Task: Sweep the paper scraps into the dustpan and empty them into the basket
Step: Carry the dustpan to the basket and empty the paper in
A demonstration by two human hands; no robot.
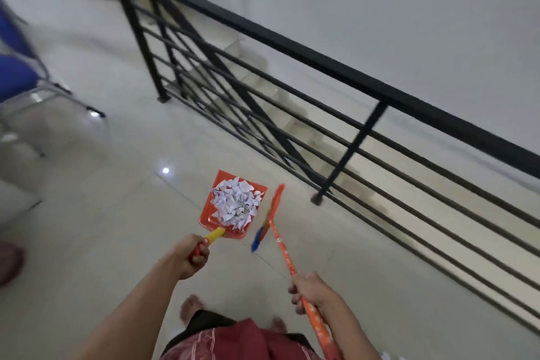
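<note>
Left grip (190, 254) covers the dustpan (208, 218) handle's end; broom (281, 248) head blurred.

white paper scraps (234, 202) heaped in orange dustpan (209, 213)

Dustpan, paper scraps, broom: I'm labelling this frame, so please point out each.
dustpan (208, 218): head view, bare orange floor at its left edge.
paper scraps (235, 203): head view, middle of the white pile.
broom (285, 254): head view, on the orange handle.

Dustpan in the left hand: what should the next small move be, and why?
Probably carry the dustpan level toward the basket, which is out of view: the paper scraps sit heaped in it, the left hand grips its handle, the right hand holds the broom clear.
</note>
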